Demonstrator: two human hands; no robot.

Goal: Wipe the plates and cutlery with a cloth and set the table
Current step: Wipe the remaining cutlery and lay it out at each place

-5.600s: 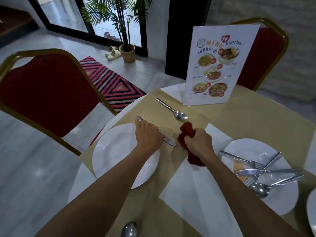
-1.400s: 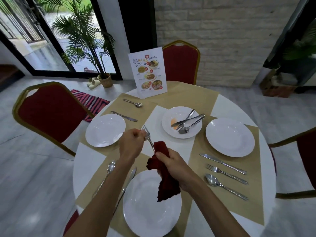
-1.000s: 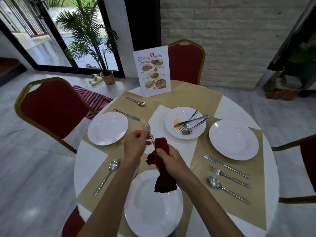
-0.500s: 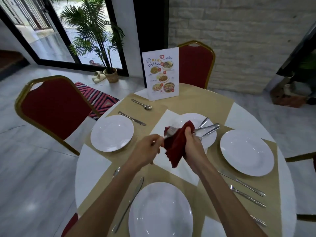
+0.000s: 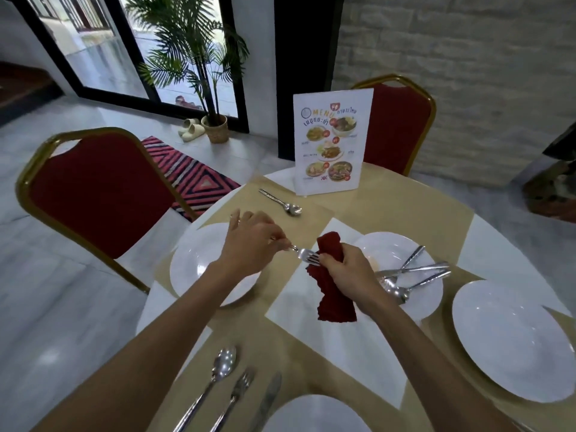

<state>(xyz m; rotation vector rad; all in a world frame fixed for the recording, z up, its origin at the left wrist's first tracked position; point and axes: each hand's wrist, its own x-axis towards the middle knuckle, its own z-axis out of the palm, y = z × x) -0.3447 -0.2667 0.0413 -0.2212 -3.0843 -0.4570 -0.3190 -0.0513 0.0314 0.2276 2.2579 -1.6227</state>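
a: why is the round table [image 5: 498, 241] laid out this way?
b: each seat gets a tan placemat [image 5: 314, 222] at the edge. the far-left plate [image 5: 193, 263] lies on its mat facing the red chair [image 5: 103, 194]. the right plate [image 5: 511, 341] and the near plate [image 5: 314, 416] lie at their own edges.
a: and the middle plate [image 5: 383, 247]?
b: i'd call it a holding dish. loose cutlery [image 5: 414, 272] is heaped across it, probably waiting to be wiped, within reach of every seat. the menu card [image 5: 332, 141] stands upright at the far edge, facing inward for diners.
a: the hands?
b: the right hand [image 5: 346, 269] is closed round the red cloth [image 5: 335, 300] and bunches it over the tines of a fork [image 5: 307, 254], with the loose end hanging. the left hand [image 5: 249, 244] pinches the fork's handle, which steadies it for rubbing. both are raised above the table, between the far-left plate and the middle plate.
a: where will the fork go?
b: my guess is the far-left mat, where i can see just a spoon [image 5: 282, 203] toward the far edge. the near-edge place already shows spoon, fork and knife.
a: any writing?
b: the card reads "menu" at the top. there is thai script beside it that i can't make out, above photos of dishes.
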